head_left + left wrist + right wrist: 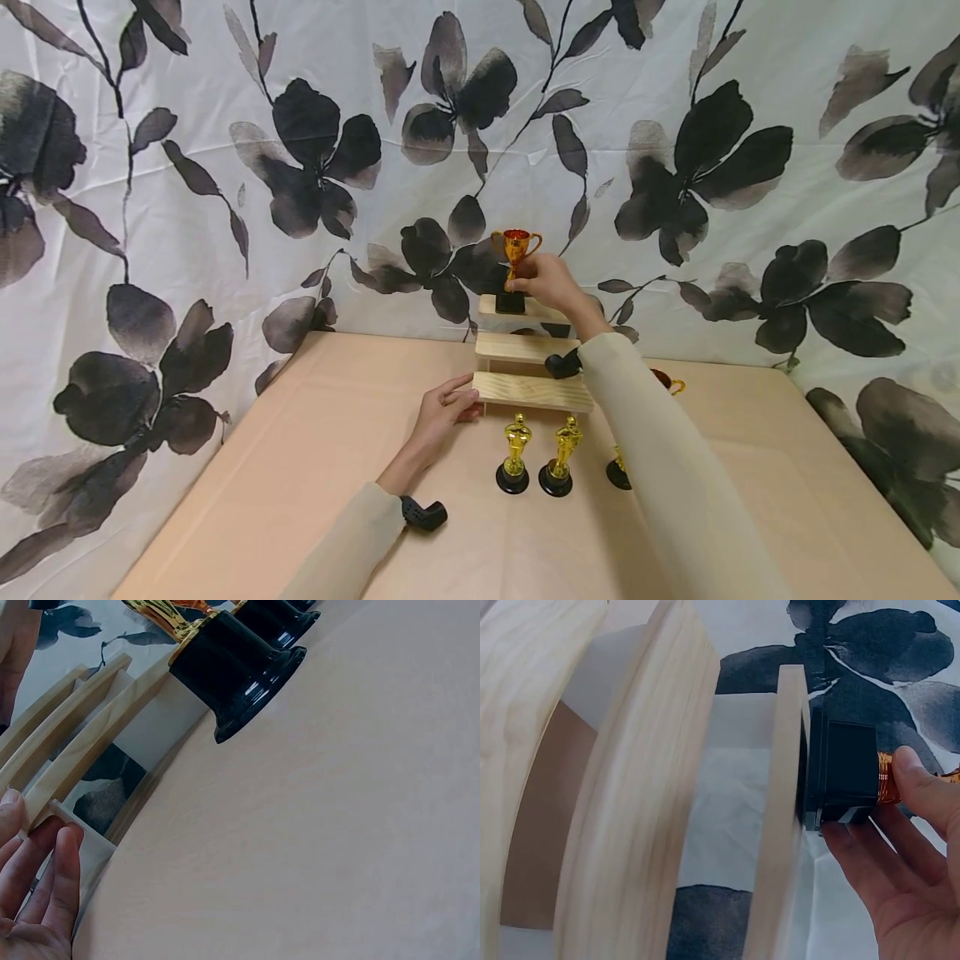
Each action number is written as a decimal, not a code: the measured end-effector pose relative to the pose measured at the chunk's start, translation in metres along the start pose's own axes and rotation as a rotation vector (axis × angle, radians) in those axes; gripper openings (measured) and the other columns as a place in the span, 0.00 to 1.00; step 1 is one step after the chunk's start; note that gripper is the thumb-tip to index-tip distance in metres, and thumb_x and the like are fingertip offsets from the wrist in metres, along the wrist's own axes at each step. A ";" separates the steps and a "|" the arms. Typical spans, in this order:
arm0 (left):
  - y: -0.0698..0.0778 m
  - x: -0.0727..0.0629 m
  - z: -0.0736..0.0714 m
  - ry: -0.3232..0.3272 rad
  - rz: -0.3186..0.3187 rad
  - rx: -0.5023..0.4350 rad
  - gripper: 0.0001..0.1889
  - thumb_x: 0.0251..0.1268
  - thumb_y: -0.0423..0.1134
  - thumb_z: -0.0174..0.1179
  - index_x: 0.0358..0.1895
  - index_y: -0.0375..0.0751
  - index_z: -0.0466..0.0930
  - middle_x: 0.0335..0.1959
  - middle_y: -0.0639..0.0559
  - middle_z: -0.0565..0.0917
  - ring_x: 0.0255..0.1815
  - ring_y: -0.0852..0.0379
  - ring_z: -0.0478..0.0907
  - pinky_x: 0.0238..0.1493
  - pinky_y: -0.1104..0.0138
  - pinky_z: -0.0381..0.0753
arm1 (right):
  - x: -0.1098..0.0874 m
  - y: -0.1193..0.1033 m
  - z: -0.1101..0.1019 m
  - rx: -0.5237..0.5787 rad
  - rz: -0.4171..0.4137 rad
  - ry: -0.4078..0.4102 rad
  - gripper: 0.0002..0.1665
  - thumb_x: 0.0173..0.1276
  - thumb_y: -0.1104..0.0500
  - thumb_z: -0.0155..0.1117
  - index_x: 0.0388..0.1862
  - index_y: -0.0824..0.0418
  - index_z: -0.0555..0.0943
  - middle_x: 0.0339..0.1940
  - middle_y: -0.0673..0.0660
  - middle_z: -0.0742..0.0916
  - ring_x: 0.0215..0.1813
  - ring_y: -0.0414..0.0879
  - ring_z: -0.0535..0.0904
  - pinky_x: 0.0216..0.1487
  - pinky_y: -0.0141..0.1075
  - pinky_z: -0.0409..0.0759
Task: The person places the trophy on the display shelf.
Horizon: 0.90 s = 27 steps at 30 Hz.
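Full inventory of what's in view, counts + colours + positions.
Tiered stand: 1, pale wood, three tiers, at the table's far side
Held cup trophy: 1, orange-gold with black base, at the stand's top tier
Second cup: 1, dark red inside with gold-toned handle, right of the stand, mostly hidden by the right sleeve
Figurine trophies: 3 visible, gold on black bases, in front of the stand; one partly behind the right sleeve
Tabletop: 1, peach, under everything
Backdrop: 1, white with black-grey flowers, behind the table
Wrist devices: 2, black, one per wrist
Sleeves: 2, cream, one per arm
Left hand: 1, bare, gripping the lowest tier's left end
Right hand: 1, bare, holding the orange-gold cup
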<state>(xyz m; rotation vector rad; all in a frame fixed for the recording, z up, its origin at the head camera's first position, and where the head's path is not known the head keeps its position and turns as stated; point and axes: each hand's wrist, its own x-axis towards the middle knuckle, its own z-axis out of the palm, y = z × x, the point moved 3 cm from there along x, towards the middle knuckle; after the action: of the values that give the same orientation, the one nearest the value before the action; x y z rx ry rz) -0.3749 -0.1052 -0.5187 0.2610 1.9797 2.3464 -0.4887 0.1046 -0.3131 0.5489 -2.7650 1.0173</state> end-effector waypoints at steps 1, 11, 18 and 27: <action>0.000 0.000 0.000 0.000 -0.001 0.000 0.25 0.74 0.34 0.64 0.72 0.37 0.74 0.44 0.40 0.91 0.36 0.59 0.89 0.44 0.67 0.93 | 0.001 0.001 0.001 -0.010 -0.002 0.004 0.17 0.70 0.55 0.73 0.50 0.66 0.87 0.48 0.65 0.91 0.49 0.56 0.84 0.51 0.46 0.84; 0.000 0.001 0.000 -0.005 0.002 0.010 0.25 0.74 0.35 0.64 0.71 0.37 0.74 0.45 0.39 0.91 0.36 0.59 0.89 0.43 0.68 0.93 | 0.002 0.005 0.002 -0.047 0.006 0.009 0.17 0.70 0.53 0.73 0.49 0.65 0.88 0.49 0.64 0.91 0.51 0.57 0.85 0.55 0.50 0.85; 0.001 0.002 0.001 -0.007 0.000 0.016 0.25 0.74 0.35 0.63 0.72 0.37 0.74 0.46 0.39 0.91 0.36 0.59 0.89 0.44 0.68 0.93 | 0.001 0.007 0.001 0.027 0.035 -0.025 0.24 0.69 0.58 0.74 0.60 0.68 0.82 0.58 0.66 0.88 0.61 0.59 0.85 0.65 0.50 0.84; 0.004 0.000 0.001 0.005 0.012 0.008 0.26 0.74 0.35 0.64 0.72 0.35 0.73 0.46 0.38 0.91 0.37 0.58 0.89 0.44 0.66 0.93 | -0.009 0.014 -0.007 0.106 0.053 -0.037 0.31 0.68 0.55 0.76 0.65 0.65 0.79 0.63 0.65 0.85 0.64 0.59 0.83 0.69 0.52 0.82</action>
<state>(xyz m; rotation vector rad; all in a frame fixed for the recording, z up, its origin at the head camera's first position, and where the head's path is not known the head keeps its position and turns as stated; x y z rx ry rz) -0.3743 -0.1046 -0.5149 0.2679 1.9950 2.3494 -0.4857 0.1220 -0.3183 0.5167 -2.7838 1.1826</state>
